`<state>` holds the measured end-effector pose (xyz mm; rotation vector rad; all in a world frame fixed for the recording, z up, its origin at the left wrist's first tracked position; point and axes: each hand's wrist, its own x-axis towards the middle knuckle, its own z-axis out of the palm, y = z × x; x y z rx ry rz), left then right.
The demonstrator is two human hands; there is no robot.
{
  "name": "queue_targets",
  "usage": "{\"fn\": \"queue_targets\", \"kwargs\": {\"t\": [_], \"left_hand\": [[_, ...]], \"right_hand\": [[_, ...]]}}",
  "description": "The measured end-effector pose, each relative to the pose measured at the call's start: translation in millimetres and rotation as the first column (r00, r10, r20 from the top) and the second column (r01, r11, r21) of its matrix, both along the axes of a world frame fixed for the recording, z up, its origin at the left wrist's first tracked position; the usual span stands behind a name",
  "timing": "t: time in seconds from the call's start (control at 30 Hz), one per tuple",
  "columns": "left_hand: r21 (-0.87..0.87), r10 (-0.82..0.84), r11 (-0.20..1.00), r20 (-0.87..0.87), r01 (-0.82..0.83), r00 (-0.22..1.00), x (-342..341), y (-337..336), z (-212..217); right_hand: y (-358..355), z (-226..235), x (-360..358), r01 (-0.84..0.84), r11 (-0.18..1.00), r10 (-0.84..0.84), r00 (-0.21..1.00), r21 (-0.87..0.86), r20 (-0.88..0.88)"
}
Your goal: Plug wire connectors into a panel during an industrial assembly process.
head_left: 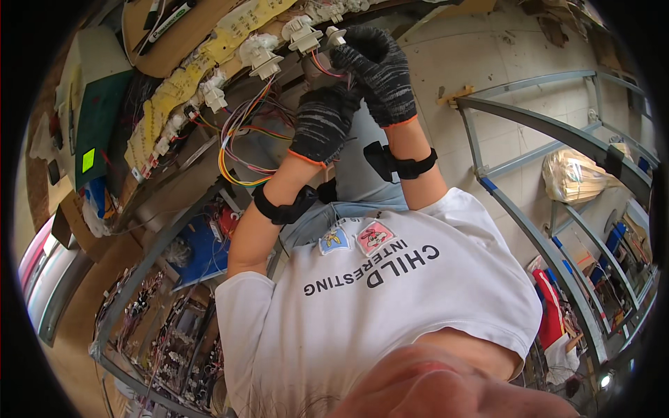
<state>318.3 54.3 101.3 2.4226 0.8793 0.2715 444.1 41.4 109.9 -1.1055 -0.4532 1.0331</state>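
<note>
Both my hands wear black-and-grey knit gloves with orange cuffs. My left hand (326, 124) is closed beside a loop of coloured wires (233, 150), its fingertips close to my right hand. Curled fingers of my right hand (380, 75) pinch thin reddish wires (326, 68), which run from a white connector (302, 35) on the board's edge. Just beyond the right fingers sits a smaller white connector (336, 36). Another white connector (263, 57) stands farther left, with wires hanging from it. The exact grip of the left fingers is partly hidden.
A yellow-taped strip (182, 83) with white connectors lines the work board. Marker pens (167, 26) lie at the upper left. Grey metal frames (529, 115) stand at the right, near a plastic-wrapped bundle (575, 175). Wire harnesses (185, 331) hang on a rack at lower left.
</note>
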Motion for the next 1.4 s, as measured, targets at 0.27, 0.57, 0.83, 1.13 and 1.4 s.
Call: {"fn": "queue_targets", "kwargs": {"t": [0.27, 0.57, 0.83, 1.13, 1.4], "left_hand": [[0.013, 0.045, 0.999, -0.014, -0.044, 0.999, 5, 0, 0], [0.088, -0.026, 0.996, -0.076, 0.033, 0.997, 10, 2, 0], [0.103, 0.023, 0.994, 0.1, -0.034, 0.995, 11, 5, -1], [0.234, 0.041, 0.969, 0.144, -0.074, 0.989, 11, 9, 9], [0.001, -0.261, 0.964, 0.211, 0.266, 0.942, -3, 12, 33]], "right_hand": [[1, -4, 3, 0.126, 0.991, -0.117, 0.977, 0.044, -0.176], [6, 4, 0, 0.271, 0.911, -0.402, 0.427, 0.31, 0.81], [4, 6, -1, 0.213, 0.891, -0.451, 0.301, 0.402, 0.84], [-3, 29, 26, 0.12, 0.929, -0.369, 0.376, 0.351, 0.85], [-73, -91, 37, -0.084, 0.919, 0.384, 0.417, 0.386, -0.824]]}}
